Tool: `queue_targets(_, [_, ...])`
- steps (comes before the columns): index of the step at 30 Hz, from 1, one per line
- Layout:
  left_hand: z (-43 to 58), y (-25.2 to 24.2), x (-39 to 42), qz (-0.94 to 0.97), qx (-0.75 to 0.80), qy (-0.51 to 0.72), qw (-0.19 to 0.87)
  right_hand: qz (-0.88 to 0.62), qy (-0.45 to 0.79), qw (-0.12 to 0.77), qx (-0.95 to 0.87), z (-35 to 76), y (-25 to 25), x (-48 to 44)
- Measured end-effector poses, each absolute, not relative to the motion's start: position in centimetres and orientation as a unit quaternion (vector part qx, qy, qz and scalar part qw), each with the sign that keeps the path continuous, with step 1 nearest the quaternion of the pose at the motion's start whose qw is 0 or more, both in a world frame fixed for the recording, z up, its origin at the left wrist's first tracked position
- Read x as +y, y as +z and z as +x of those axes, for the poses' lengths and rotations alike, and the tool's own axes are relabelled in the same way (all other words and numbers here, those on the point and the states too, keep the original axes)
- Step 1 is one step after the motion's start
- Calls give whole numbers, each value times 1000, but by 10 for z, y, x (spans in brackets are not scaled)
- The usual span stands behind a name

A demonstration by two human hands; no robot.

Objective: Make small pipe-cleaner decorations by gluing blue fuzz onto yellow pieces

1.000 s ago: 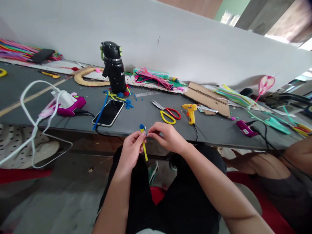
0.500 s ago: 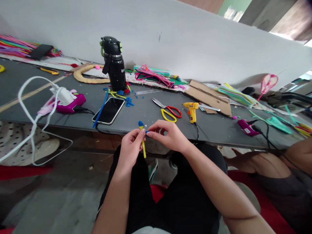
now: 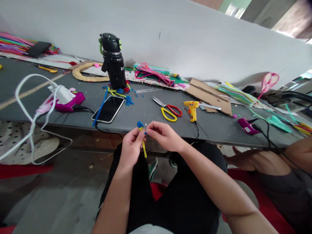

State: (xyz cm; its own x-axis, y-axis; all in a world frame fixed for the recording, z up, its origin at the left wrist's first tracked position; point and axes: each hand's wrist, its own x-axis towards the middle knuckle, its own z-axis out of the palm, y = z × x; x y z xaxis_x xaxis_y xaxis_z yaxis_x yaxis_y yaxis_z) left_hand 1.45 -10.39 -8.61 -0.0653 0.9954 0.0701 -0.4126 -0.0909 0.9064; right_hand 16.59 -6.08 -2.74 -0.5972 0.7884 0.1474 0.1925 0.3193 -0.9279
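Just off the front edge of the table, my left hand (image 3: 131,146) is closed in a pinch around a yellow pipe cleaner stem (image 3: 145,152). A curled blue pipe cleaner tip (image 3: 139,124) sticks up above its thumb. Close beside it, the fingertips of my right hand (image 3: 164,136) are pinched together at a short blue pipe cleaner end (image 3: 145,133), mostly hidden by the fingers. Scissors (image 3: 168,110) with red and yellow handles lie beyond my right hand, and a yellow glue gun (image 3: 191,109) lies to their right.
A phone (image 3: 108,109) with a blue pipe cleaner across its edge lies left, before a black bottle (image 3: 115,66). Purple power adapters (image 3: 69,102) with cables sit at both sides. Cardboard (image 3: 209,96) and pipe cleaner bundles (image 3: 153,73) line the wall. Another person's leg (image 3: 263,162) is at right.
The blue tip above my left hand now shows as an open curl rather than a compact knob. My right hand has shifted slightly, fingers still pinched close to the left. The view has moved a little.
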Motion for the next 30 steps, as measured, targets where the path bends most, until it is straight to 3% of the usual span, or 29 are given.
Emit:
queue_targets(6, [13,-81,-104,340,328,624,622,-312,565,314,-696,167,-26,-56])
queue_targets(12, [8,-75,-104,313,308,583,683,-337,519,338,-709,179,-17,-50])
queue_targets(18, [8,-76,-104,316,314,570,691,-334,458,297,-768,187,-10,-49])
queue_targets(30, [12,-71,-104,303,312,555,709,-337,411,295,-794,187,-10,-50])
